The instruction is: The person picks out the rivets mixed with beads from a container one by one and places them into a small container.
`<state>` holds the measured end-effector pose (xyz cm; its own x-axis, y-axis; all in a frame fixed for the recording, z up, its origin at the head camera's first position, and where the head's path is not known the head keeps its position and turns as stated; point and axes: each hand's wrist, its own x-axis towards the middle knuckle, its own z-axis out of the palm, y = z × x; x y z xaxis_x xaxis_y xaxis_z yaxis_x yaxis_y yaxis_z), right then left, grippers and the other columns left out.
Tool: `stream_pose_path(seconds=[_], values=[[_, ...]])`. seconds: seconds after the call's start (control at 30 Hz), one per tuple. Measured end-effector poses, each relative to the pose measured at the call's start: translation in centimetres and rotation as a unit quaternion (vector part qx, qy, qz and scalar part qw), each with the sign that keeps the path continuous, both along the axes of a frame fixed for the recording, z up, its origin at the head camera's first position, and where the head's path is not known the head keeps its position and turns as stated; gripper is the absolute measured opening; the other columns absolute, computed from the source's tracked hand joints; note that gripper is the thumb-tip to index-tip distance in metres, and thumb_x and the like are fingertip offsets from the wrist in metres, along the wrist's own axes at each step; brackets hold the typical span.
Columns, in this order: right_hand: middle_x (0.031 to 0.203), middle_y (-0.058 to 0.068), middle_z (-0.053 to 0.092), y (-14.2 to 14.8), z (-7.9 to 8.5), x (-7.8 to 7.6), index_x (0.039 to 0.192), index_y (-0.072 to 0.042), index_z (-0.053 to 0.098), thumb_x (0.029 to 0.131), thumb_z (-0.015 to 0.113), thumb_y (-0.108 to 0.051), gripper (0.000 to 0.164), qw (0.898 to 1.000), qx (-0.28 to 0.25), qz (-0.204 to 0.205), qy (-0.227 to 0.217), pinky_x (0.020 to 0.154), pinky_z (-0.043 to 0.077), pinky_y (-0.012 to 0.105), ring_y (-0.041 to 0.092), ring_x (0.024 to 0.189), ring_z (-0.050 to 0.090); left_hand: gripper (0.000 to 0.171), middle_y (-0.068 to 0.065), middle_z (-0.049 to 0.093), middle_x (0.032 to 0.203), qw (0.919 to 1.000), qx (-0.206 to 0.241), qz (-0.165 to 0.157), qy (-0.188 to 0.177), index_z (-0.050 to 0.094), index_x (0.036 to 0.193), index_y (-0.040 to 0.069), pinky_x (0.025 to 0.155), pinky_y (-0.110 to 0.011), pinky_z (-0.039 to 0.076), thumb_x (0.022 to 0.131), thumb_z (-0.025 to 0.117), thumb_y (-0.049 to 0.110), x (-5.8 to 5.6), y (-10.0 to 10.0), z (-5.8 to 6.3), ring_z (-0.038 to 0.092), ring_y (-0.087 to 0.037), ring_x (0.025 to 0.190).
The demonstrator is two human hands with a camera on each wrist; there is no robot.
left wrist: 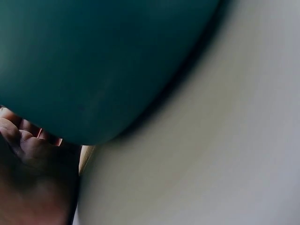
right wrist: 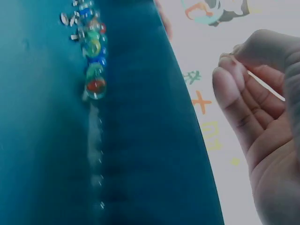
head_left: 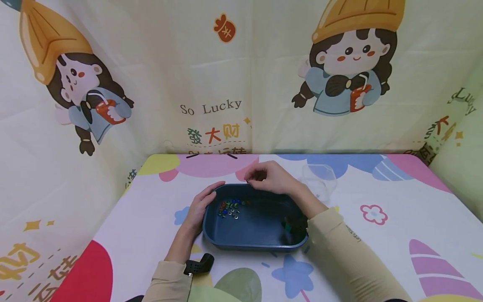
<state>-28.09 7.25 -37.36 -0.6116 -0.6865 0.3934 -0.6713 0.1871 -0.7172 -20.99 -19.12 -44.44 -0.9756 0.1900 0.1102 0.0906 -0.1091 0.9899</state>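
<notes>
A dark blue basin sits on the table. My left hand holds its left end, fingers along the outer wall and thumb at the rim. Beyond the far rim, my right hand pinches a tiny dark piece between thumb and fingertips; its kind is too small to tell. In the right wrist view the fingertips meet and hide the piece. Glass marbles in several colours lie in the basin's left part, mixed with small silvery metal pieces with shiny heads.
A dark cluster with a green part lies at the basin's right end, partly in shadow. Behind my right forearm stands a clear plastic container. The patterned tablecloth spreads around the basin, and a printed curtain hangs behind.
</notes>
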Motion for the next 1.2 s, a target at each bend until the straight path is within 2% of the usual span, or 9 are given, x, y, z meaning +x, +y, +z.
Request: stream_pose_path(seconds=[0.2,0.4,0.53,0.77,1.03,1.2], values=[[0.093,0.005,0.071,1.2,1.0,-0.1,0.101,-0.002,0.074,0.089,0.069,0.006,0.015,0.999,-0.021,-0.015,-0.021,0.067,0.053,0.030,0.022,0.072,0.060,0.044,-0.020,0.048,0.148,1.0000,0.000,-0.001,-0.003,0.047,0.149,0.001,0.113,-0.038,0.035,0.108,0.037,0.015,-0.1,0.0,0.0,0.045,-0.034,0.135],[0.096,0.012,0.070,3.1,2.4,0.0,0.105,0.000,0.072,0.091,0.069,0.003,0.015,0.998,-0.016,-0.047,-0.046,0.069,0.054,0.030,0.025,0.076,0.061,0.044,-0.018,0.048,0.149,1.0000,-0.002,-0.003,-0.001,0.047,0.149,0.001,0.115,-0.039,0.032,0.108,0.036,0.015,0.0,0.0,0.1,0.045,-0.030,0.136],[0.094,0.010,0.068,4.7,2.9,-0.1,0.103,0.000,0.072,0.091,0.070,0.002,0.013,0.996,-0.012,-0.065,-0.051,0.069,0.055,0.030,0.025,0.076,0.062,0.044,-0.017,0.048,0.149,1.0000,-0.002,-0.002,-0.001,0.047,0.149,0.001,0.113,-0.037,0.034,0.108,0.037,0.015,-0.1,0.0,0.0,0.045,-0.030,0.136],[0.092,0.012,0.068,8.2,2.8,-0.3,0.103,0.004,0.070,0.092,0.067,0.006,0.012,0.994,-0.015,-0.092,-0.051,0.070,0.054,0.026,0.022,0.075,0.062,0.044,-0.017,0.048,0.150,1.0000,0.005,-0.001,-0.006,0.047,0.149,0.001,0.114,-0.039,0.033,0.109,0.037,0.016,-0.1,0.0,-0.1,0.044,-0.029,0.136],[0.100,0.017,0.067,11.8,2.7,0.0,0.105,0.004,0.070,0.094,0.067,0.001,0.012,0.984,-0.005,-0.171,-0.056,0.074,0.053,0.022,0.022,0.083,0.063,0.044,-0.015,0.048,0.149,0.9998,-0.001,0.007,-0.016,0.048,0.148,0.001,0.116,-0.043,0.030,0.108,0.038,0.016,-0.1,0.0,-0.1,0.044,-0.027,0.137],[0.106,0.018,0.067,13.4,2.3,0.1,0.109,0.005,0.069,0.095,0.066,0.000,0.015,0.977,0.012,-0.202,-0.062,0.078,0.053,0.020,0.022,0.088,0.063,0.044,-0.014,0.048,0.150,0.9999,-0.003,0.008,-0.015,0.049,0.148,0.002,0.116,-0.044,0.029,0.108,0.038,0.016,-0.1,0.1,0.0,0.043,-0.026,0.137]])
